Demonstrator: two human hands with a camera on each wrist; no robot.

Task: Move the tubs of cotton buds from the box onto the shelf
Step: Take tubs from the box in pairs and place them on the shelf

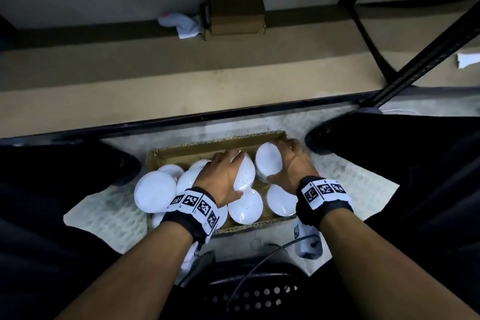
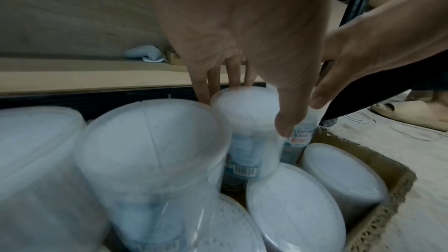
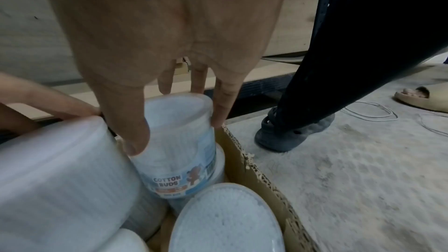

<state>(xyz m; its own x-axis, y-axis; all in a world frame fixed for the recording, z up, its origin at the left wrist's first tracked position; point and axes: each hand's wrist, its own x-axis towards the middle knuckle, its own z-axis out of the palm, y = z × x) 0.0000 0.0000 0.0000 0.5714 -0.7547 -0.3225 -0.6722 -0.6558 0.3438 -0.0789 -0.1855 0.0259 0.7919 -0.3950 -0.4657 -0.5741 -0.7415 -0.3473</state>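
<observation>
An open cardboard box (image 1: pixel 215 141) on the floor holds several white tubs of cotton buds standing upright. My left hand (image 1: pixel 228 174) grips one tub (image 1: pixel 246 174) from above near the box's middle; in the left wrist view the thumb (image 2: pixel 283 124) and fingers (image 2: pixel 203 87) clasp its lid and side (image 2: pixel 252 150). My right hand (image 1: pixel 285 161) grips another tub (image 1: pixel 268 161) in the far right corner. The right wrist view shows this tub's "COTTON BUDS" label (image 3: pixel 169 181). The low wooden shelf (image 1: pixel 155 78) lies just beyond the box.
A small brown carton (image 1: pixel 235 8) and a crumpled white bag (image 1: pixel 181 23) sit at the shelf's back. A black upright (image 1: pixel 428 54) crosses on the right. My dark shoes (image 1: pixel 122 166) (image 1: pixel 322 138) flank the box. Cables and someone's sandal (image 3: pixel 421 99) lie on the floor to the right.
</observation>
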